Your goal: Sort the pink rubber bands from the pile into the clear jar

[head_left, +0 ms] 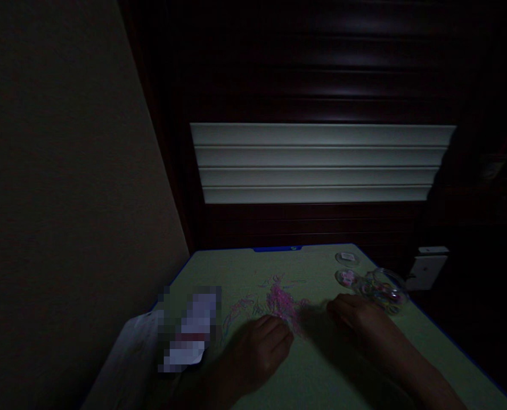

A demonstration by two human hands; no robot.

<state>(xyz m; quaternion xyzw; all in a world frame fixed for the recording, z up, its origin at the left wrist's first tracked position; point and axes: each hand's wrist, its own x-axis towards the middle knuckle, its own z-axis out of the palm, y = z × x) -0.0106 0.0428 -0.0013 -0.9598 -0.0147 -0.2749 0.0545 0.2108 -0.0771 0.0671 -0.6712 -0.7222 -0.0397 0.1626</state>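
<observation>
A loose pile of thin pink strands, like small elastic bands (282, 302), lies on the pale green table, with bluish and pink strands strewn around it. My left hand (262, 348) rests at the pile's near edge, its fingers curled down. Whatever is under those fingertips is hidden. To the right of the pile, my right hand (356, 316) is held with its fingers bent together; in this dim light I cannot make out anything in them. Just beyond it stands a clear round container (388, 287) with colourful bands, beside a small clear dish of pink pieces (347, 278).
A clear round lid with a white label (347, 258) lies at the table's far right. On the left are a blurred-out packet (193, 327) and a white sheet-like object (127, 359). A wall (65, 171) rises at left, and a slatted panel (317, 162) behind the table.
</observation>
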